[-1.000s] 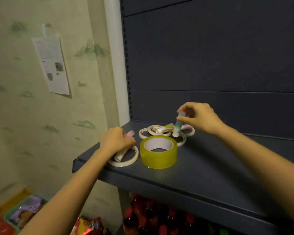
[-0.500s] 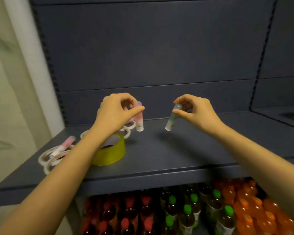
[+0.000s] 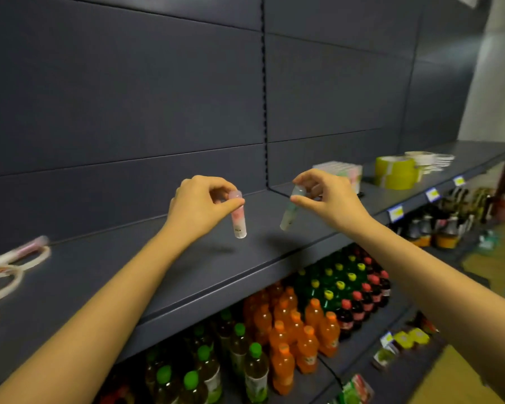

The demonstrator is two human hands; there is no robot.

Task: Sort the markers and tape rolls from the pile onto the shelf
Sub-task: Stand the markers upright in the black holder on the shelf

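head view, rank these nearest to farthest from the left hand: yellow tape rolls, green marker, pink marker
1. pink marker: pinched in the left hand itself.
2. green marker: just to its right, held by the right hand.
3. yellow tape rolls: far right, further along the shelf.

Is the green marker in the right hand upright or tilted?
Tilted. The right hand pinches the green marker at its top; its lower end slants toward the left, above the shelf.
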